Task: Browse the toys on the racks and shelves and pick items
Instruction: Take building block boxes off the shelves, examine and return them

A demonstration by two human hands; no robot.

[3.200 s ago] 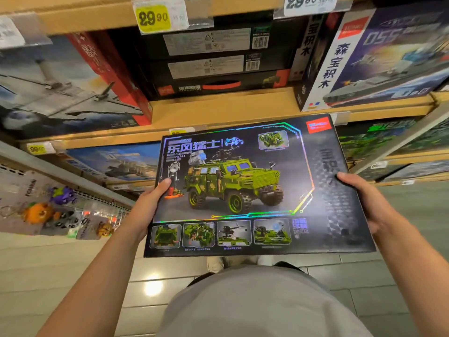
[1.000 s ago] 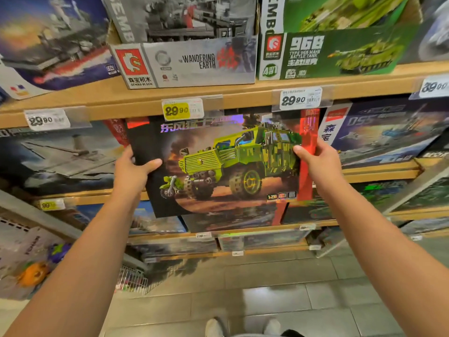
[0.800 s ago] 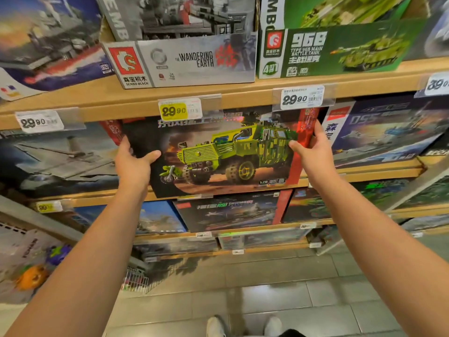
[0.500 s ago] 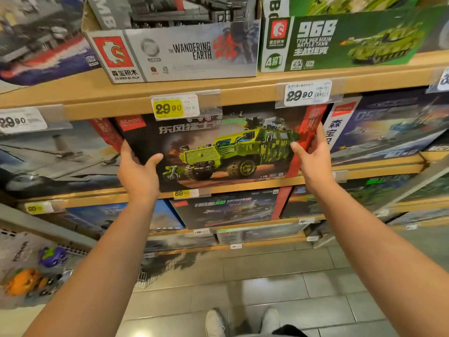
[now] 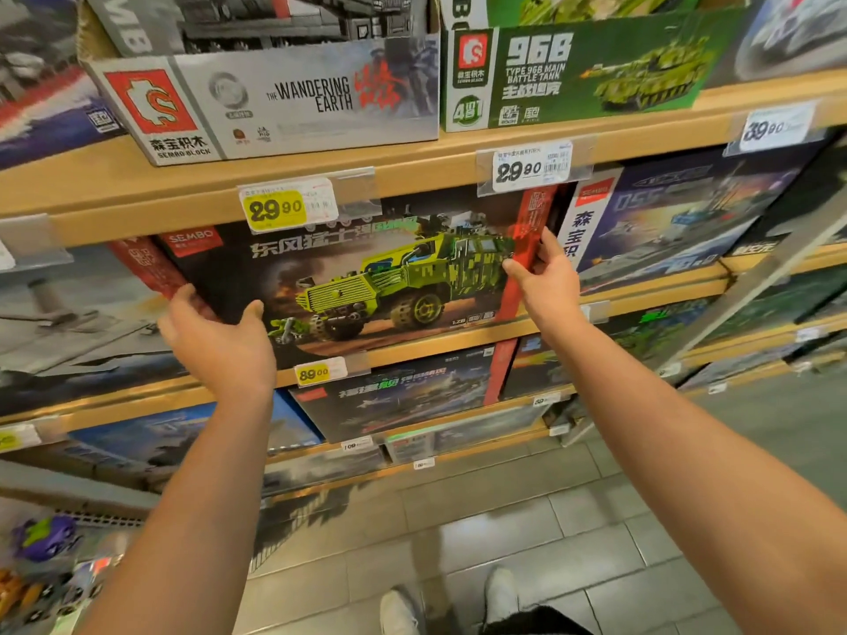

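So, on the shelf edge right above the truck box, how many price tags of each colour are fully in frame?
Above the truck box:
Yellow price tags: 1
White price tags: 2
Total: 3
One more holder at the left frame edge is cut off and is not counted.

Wooden shelves (image 5: 412, 169), glossy tiled floor (image 5: 527, 543)

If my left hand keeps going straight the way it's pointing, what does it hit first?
Most likely the green truck box: your left hand points up and forward at its lower left corner and looks about to touch it. Depth is hard to judge from this one view.
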